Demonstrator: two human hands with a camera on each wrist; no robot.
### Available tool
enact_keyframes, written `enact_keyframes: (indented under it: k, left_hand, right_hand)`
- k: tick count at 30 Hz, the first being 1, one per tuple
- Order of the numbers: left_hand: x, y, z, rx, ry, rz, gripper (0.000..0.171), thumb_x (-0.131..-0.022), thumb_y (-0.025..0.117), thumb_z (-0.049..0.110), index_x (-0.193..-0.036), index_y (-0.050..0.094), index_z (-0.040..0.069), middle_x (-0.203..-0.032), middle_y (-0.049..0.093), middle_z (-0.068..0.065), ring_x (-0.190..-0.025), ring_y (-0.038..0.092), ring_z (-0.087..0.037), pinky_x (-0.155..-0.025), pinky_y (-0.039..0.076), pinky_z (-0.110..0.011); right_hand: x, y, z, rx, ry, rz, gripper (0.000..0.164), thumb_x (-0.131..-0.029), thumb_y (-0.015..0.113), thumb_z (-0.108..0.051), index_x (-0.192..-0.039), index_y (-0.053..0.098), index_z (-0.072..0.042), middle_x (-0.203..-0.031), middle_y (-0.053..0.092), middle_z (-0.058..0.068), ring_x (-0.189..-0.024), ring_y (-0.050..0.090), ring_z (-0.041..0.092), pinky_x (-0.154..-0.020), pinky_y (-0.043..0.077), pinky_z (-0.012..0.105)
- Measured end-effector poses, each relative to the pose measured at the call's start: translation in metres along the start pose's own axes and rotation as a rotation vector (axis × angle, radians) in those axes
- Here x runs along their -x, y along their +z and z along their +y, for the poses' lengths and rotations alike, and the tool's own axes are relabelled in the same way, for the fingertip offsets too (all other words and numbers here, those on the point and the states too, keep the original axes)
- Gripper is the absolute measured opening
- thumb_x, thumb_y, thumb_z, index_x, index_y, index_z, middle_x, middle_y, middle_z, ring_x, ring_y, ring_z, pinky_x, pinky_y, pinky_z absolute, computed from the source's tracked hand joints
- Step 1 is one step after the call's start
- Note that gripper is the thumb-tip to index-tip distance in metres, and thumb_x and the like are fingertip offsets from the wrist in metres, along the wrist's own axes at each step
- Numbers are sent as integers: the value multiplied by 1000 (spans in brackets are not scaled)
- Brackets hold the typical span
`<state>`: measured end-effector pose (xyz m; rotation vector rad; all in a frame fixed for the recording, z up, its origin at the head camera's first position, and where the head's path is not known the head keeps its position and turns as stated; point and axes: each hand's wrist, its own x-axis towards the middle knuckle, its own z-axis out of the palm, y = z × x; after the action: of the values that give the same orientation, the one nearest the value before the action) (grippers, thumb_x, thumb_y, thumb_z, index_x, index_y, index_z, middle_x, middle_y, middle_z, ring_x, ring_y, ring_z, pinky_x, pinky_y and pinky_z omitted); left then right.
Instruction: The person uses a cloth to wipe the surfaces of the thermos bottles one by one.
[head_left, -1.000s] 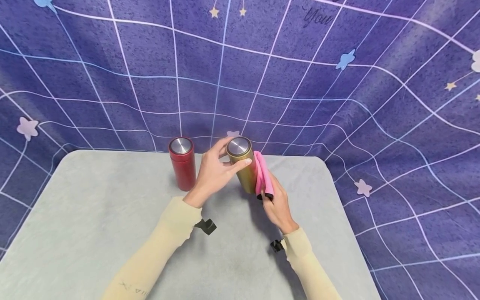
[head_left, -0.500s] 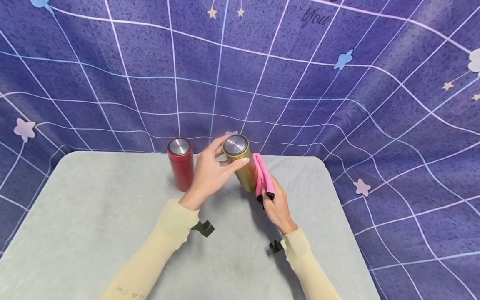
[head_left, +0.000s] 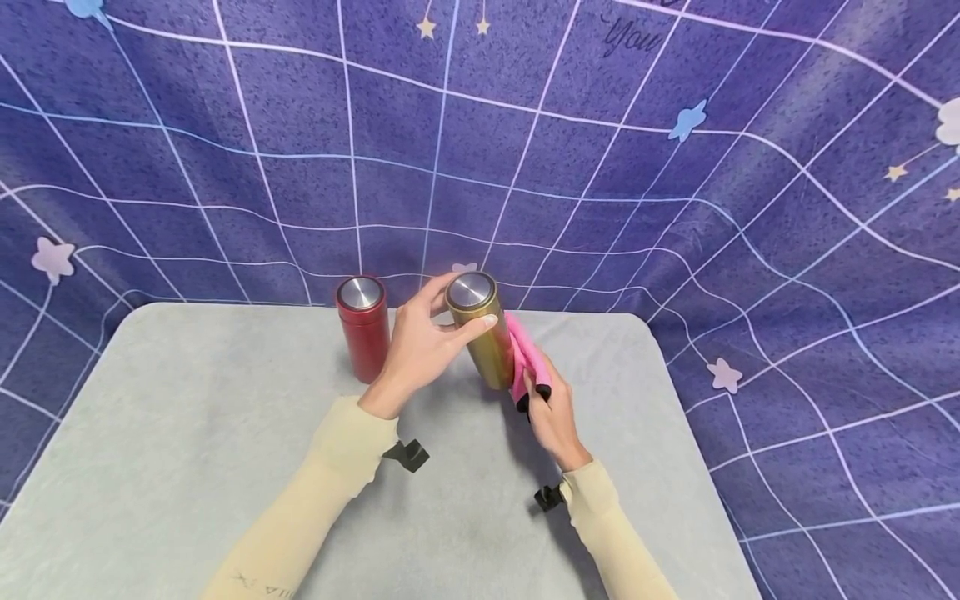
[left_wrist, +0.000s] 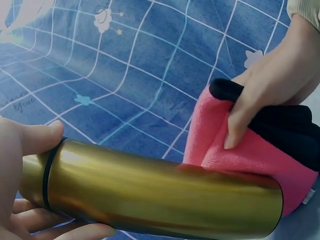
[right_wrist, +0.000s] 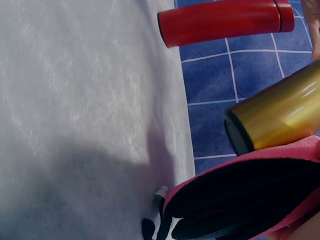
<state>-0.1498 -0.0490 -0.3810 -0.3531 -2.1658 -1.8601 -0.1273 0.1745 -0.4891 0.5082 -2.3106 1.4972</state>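
One gold cylindrical metal flask [head_left: 491,354] tilts above the grey table [head_left: 187,417], the left hand's [head_left: 423,346] fingers curled round its lidded end and partly covering it; one pink-and-black plush cloth [head_left: 528,358], gripped in the right hand's [head_left: 553,417] fingers, touches its side. One red cylindrical metal flask [head_left: 365,342] stands upright beside the left hand; one purple-blue gridded backdrop [head_left: 390,117] rises behind.

My left hand [head_left: 420,342] grips with the thumb [left_wrist: 42,137] along one side and the fingers [left_wrist: 60,227] curled under the other. My right hand [head_left: 555,412] holds too, lower and nearer my body, its thumb pressed down. My left forearm [head_left: 300,508] and right forearm [head_left: 618,533], both sleeved, angle inward.
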Motion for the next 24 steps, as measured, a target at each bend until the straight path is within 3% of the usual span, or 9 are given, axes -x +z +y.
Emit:
enact_keyframes:
  k: [3,6,9,12,16,18,24]
  left_hand:
    - [0,1,-2,-20,-6,4,68,-85,94,26,-147,66,24,-141,70,2,-120,73,-26,-89,65,-35]
    - [0,2,-4,-36,-14,-6,69,-84,94,27,-147,65,21,-142,69,0,-121,73,-28,-90,65,-38]
    - [-1,4,-5,-58,-25,-24,69,-84,94,30,-146,65,19,-140,71,-2,-122,72,-29,-90,65,-40]
    - [0,6,-7,-75,-32,-34,68,-83,94,32,-144,66,19,-135,73,-2,-121,73,-28,-90,65,-39]
    - [-1,9,-8,-78,-37,-40,68,-83,94,33,-144,66,19,-133,73,-2,-120,73,-27,-90,65,-38]
    - [0,10,-9,-89,-43,-45,70,-84,94,33,-145,65,18,-133,74,-3,-121,73,-28,-90,65,-39]
    - [1,12,-12,-134,-66,-68,75,-84,94,34,-148,62,13,-134,74,-8,-121,73,-30,-93,64,-42]
  right_hand:
    - [0,-2,-18,-20,32,2,50,-112,53,-4,-160,53,-19,-136,70,6,-104,70,27,-98,54,29]
    - [-2,-4,-33,-49,52,-15,48,-113,53,-7,-159,54,-17,-129,70,10,-95,69,25,-90,55,32]
    - [-3,-3,-31,-49,44,-14,47,-113,51,-8,-159,54,-19,-127,70,8,-91,68,24,-86,55,30]
    - [-5,-2,-21,-50,30,0,46,-115,50,-12,-158,56,-25,-131,69,2,-96,68,25,-90,54,30]
    - [-10,-4,-33,-62,31,21,43,-115,48,-11,-155,60,-19,-148,65,-3,-126,64,20,-110,46,24]
    - [-11,-6,-44,-66,32,32,41,-113,48,-6,-152,62,-11,-150,65,1,-131,62,19,-113,44,23]
    - [-12,-6,-42,-34,27,51,41,-113,48,-5,-151,62,-9,-150,64,5,-137,60,20,-116,42,22]
